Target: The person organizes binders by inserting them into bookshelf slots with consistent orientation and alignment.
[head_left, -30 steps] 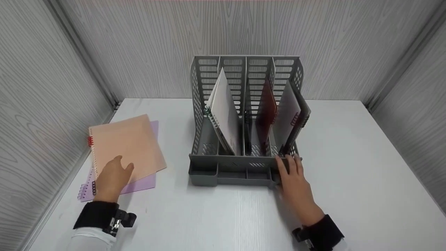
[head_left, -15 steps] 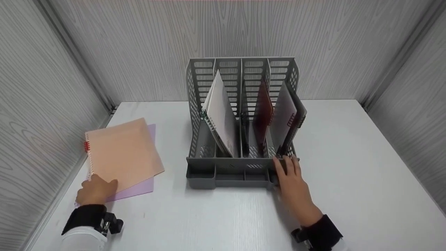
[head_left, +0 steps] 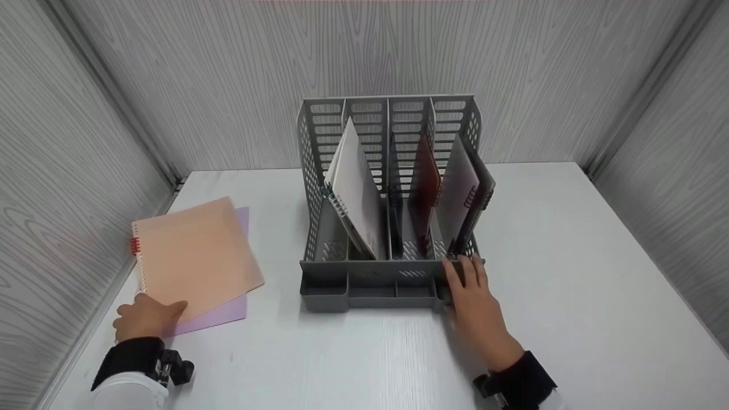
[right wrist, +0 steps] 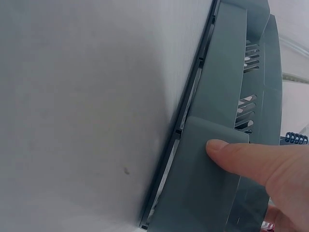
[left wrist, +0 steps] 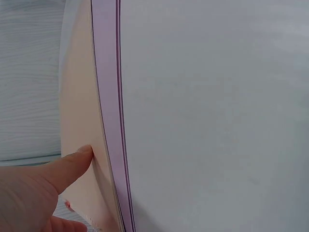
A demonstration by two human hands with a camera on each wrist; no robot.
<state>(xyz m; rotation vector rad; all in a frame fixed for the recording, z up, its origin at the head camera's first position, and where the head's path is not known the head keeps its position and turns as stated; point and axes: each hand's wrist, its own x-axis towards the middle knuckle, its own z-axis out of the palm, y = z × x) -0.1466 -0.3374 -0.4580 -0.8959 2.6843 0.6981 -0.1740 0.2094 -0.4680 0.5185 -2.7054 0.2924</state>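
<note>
In the head view, my left hand (head_left: 145, 318) is at the near left corner of a peach spiral notebook (head_left: 199, 256), which lies askew over a purple notebook (head_left: 228, 312). In the left wrist view, the thumb (left wrist: 72, 166) lies on the peach cover; the fingers bend at the ringed edge. Whether they also hold the purple notebook is hidden. My right hand (head_left: 477, 310) grips the front right corner of a grey desk file organizer (head_left: 324, 302). Its thumb (right wrist: 236, 154) presses the front compartment, and the other fingers reach over the front wall.
Inside the organizer stand a leaning white notebook (head_left: 356, 193), a red notebook (head_left: 424, 193), a dark notebook (head_left: 396, 210), and a pale one (head_left: 457, 193) beside a dark grey one (head_left: 481, 185). Wood-patterned panels (head_left: 364, 51) enclose the white table (head_left: 364, 359) at back and sides.
My left hand has moved down and left from above the peach cover to the notebooks' near left corner. My right hand stays on the organizer. The head view shifts slightly.
</note>
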